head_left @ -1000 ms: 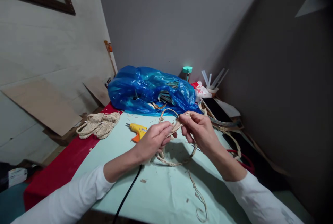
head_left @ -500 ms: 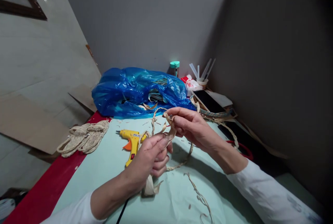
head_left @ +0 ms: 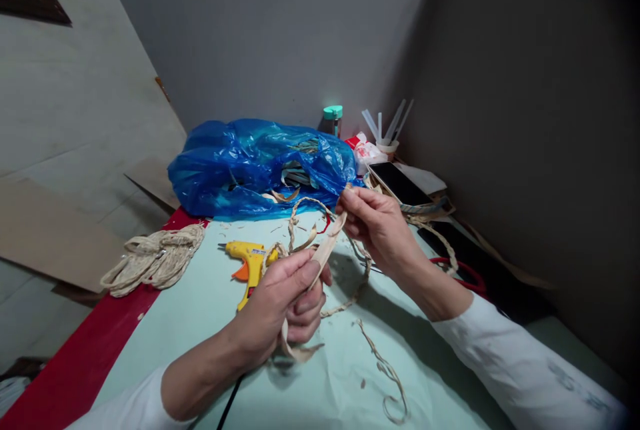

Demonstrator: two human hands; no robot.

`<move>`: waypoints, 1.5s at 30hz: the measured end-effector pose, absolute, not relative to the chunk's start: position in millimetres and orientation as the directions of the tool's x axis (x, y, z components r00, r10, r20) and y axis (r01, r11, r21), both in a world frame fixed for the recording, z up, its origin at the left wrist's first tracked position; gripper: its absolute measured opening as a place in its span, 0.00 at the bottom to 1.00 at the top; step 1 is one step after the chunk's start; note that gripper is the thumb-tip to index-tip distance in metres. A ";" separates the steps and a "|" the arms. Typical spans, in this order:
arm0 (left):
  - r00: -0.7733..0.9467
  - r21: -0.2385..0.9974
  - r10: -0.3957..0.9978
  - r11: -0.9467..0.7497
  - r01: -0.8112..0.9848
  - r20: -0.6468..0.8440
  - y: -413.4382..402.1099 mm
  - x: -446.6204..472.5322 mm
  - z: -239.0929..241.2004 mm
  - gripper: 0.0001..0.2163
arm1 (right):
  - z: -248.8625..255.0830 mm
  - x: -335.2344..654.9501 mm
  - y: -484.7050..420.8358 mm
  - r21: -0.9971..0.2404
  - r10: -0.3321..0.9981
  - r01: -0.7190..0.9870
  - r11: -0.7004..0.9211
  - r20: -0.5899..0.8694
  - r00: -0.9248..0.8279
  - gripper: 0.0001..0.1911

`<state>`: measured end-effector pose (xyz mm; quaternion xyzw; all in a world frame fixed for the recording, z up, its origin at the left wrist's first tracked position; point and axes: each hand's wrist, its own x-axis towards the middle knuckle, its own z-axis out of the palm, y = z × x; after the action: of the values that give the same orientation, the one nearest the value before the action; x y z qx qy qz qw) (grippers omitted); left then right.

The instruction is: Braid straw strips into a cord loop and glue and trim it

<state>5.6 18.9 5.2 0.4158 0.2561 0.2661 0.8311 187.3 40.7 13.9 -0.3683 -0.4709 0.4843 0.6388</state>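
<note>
My left hand (head_left: 280, 303) is closed around a flat pale straw strip (head_left: 327, 247), pinching it between thumb and fingers, with the strip's loose end hanging below the fist. My right hand (head_left: 380, 227) pinches the strip's upper end, so the strip runs taut between both hands. A braided straw cord (head_left: 350, 297) loops on the pale green table (head_left: 210, 310) under and behind the hands. A yellow glue gun (head_left: 250, 261) lies just left of my left hand.
A blue plastic bag (head_left: 250, 167) with straw lies at the back. A bundle of braided cord (head_left: 155, 258) rests on the red edge at left. A phone (head_left: 400, 183), a cup of glue sticks (head_left: 386, 140), a green-capped bottle (head_left: 333, 118) and a red ring (head_left: 463, 277) sit at right.
My left hand has slid down the strip toward me while my right hand lifted its upper end, stretching the strip straight. The view has shifted slightly left.
</note>
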 end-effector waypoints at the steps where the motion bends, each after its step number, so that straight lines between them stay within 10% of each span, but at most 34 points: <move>1: 0.721 0.833 0.660 0.507 -0.222 -0.210 18.4 6.2 4.8 0.10 | 12.7 187.8 42.3 -0.921 0.960 -0.279 0.273 0.245 0.133 0.17; 10: 0.660 0.969 0.741 0.235 -0.078 -0.126 7.7 9.1 2.8 0.13 | 18.6 203.2 48.0 -0.865 0.902 -0.327 0.382 0.272 0.335 0.21; 30: 0.681 0.971 0.717 0.237 -0.042 -0.146 12.5 19.1 -1.1 0.23 | 22.9 218.6 52.5 -0.811 0.830 -0.327 0.485 0.309 0.465 0.22; 42: 0.892 0.956 0.388 0.259 0.138 -0.233 -2.7 13.2 7.3 0.04 | 29.9 215.4 43.4 -0.842 0.933 -0.411 0.348 0.271 0.236 0.20; 45: 0.901 0.964 0.384 0.242 0.113 -0.202 2.3 8.6 13.7 0.18 | 37.0 218.6 38.1 -0.884 0.970 -0.400 0.242 0.236 0.064 0.20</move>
<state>8.6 2.3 13.7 0.6090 0.2040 0.0889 0.7613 218.6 38.1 37.0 -0.3235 -0.4400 0.5240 0.6536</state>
